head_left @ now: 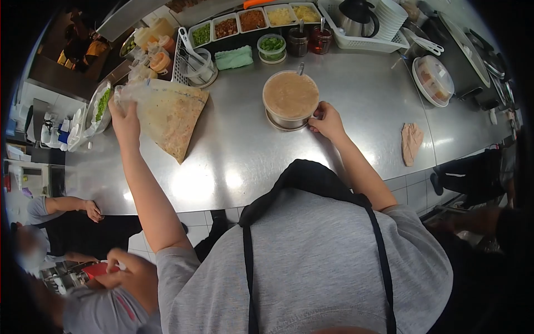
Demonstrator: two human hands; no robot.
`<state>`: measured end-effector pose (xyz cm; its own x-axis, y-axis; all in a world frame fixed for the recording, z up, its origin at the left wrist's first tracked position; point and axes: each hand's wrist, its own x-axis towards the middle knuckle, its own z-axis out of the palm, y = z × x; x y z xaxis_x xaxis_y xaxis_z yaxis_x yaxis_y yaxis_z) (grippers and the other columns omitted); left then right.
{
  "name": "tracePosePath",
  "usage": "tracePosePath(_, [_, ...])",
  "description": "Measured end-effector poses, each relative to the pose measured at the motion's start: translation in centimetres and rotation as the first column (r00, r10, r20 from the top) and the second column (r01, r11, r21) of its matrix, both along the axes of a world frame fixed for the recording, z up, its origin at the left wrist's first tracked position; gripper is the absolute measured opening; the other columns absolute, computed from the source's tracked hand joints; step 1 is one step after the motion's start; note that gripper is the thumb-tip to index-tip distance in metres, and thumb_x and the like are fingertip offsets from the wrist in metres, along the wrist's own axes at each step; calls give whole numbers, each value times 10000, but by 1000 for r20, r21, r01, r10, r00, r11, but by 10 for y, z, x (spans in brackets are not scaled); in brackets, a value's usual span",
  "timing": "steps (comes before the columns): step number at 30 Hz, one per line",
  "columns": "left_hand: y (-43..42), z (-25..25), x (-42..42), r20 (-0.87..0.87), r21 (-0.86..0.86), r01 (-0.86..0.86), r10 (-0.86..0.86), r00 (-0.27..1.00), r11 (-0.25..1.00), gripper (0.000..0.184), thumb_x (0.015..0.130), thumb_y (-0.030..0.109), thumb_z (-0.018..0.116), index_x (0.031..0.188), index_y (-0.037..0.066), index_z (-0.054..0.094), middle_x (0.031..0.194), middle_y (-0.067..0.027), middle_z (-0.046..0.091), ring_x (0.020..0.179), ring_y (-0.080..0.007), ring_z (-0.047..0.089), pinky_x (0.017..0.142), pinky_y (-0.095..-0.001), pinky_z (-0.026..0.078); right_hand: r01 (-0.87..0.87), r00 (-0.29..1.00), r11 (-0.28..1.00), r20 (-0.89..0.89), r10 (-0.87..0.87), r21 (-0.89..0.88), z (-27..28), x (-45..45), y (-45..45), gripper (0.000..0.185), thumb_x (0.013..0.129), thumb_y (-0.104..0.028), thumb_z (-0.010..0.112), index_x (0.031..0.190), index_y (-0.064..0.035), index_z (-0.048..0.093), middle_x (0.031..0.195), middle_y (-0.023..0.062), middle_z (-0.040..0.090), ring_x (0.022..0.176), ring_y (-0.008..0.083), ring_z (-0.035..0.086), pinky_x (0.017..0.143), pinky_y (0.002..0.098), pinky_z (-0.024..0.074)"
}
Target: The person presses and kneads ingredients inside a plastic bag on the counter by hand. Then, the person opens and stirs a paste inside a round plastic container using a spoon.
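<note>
The steel table point(239, 167) spans the view, its near edge by the person's gray shirt and black apron. Over its left part the left arm reaches out nearly straight, rising from the near edge to the left hand point(127, 114), palm down. Its fingers are closed on the gathered mouth of a clear bag point(175, 114) — a large one, with a pale, speckled filling spread to a pointed lower corner on the table.

The right arm is bent, elbow out by the near edge, forearm slanting inward to the right hand point(327, 121). Its fingers are curled close together at the lower right side of a round pot point(291, 96); whether they grip it, I cannot tell. The pot, full to near the rim with something brown, sits toward the far edge, around the middle of the table's length — a handle sticks up at its far side.

Along the far edge stands a row of food trays point(252, 20). Right of the pot is a covered plate point(434, 81), with a crumpled beige cloth point(412, 143) nearer the near edge. Smaller are a folded green cloth point(234, 58) and a tub of chopped greens point(272, 48), both near the trays.
</note>
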<state>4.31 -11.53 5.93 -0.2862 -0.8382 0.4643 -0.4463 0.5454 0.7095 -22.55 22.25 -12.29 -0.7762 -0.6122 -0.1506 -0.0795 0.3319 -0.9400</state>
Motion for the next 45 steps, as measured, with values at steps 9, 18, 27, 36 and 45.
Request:
tracePosePath(9, [140,-30,-29,-270,-305,406,-487,830,861,432,781,-4,601,1177,17,430,1177,-127,460,947,-178,509,749,-253,441,-36,968,991,-241,66,125,-7,12,-10,369,598,-157,696,902,3,560,838,117,550,745,235,583,635,331,494])
tracePosePath(18, [172,-90,-73,-559,717,640,-321,764,276,534,936,346,432,1337,27,281,1326,-103,325,920,-225,551,740,-307,465,-100,995,994,2,100,53,3,1,-9,300,714,-132,627,982,-7,576,875,112,570,790,211,588,686,309,485])
tracePosePath(27, [170,-97,-87,-673,698,713,-285,683,59,553,946,366,386,1367,35,248,1292,-98,371,897,-217,538,778,-316,467,-115,993,985,-35,112,-126,46,12,-15,318,870,-77,418,1156,-70,558,1060,32,500,858,130,591,657,240,469])
tracePosePath(36, [175,-96,-55,-648,716,693,-288,705,86,543,930,264,462,1366,12,259,1288,-97,398,887,-199,550,796,-305,475,-223,975,967,-9,224,-123,52,36,0,353,854,-49,421,1192,-46,520,1079,60,492,908,142,601,671,233,472])
tracePosePath(45, [185,-102,-14,-617,737,662,-264,741,135,554,891,181,546,1353,17,287,1185,-135,472,895,-180,592,767,-297,525,-401,893,916,-221,393,8,54,43,12,253,869,-108,476,1080,-62,608,910,46,545,755,136,553,669,251,455])
